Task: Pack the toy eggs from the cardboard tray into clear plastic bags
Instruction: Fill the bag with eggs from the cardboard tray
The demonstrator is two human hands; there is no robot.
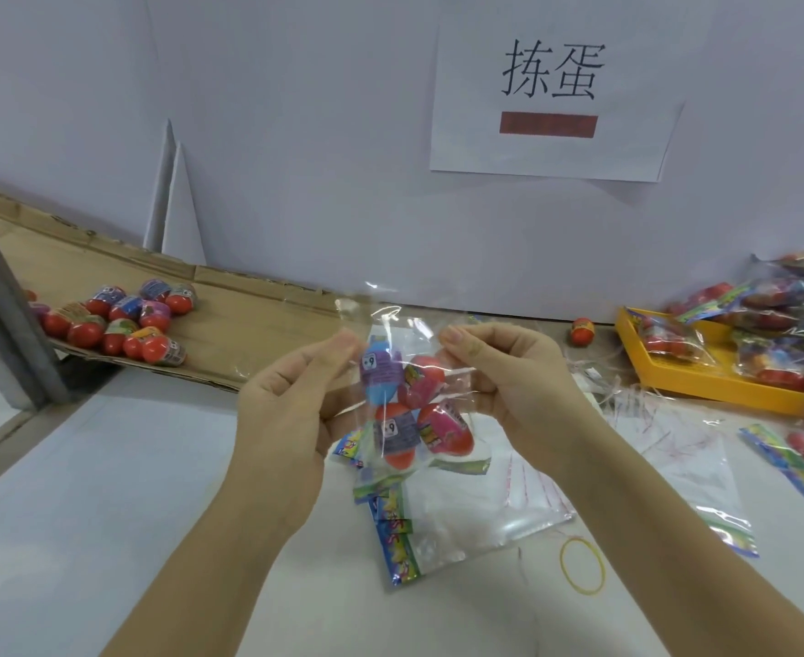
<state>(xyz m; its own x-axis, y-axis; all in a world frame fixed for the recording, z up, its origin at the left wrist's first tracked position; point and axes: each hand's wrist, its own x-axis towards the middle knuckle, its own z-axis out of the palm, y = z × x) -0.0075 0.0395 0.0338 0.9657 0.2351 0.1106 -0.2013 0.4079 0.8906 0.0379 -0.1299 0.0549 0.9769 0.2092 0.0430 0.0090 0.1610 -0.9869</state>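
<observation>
We see a clear plastic bag hanging upright with four wrapped toy eggs inside; a cluster of loose eggs lies at the left of the cardboard tray.

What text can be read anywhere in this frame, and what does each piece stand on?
"拣蛋": white paper sign on the wall; the red bar below it shows nothing legible.
"6+": label of the purple egg in the held clear bag, seen upside down.
"6+": label of the red egg below it.
Wrappers of the tray eggs and the bags' printed strips: too blurred to read.
</observation>
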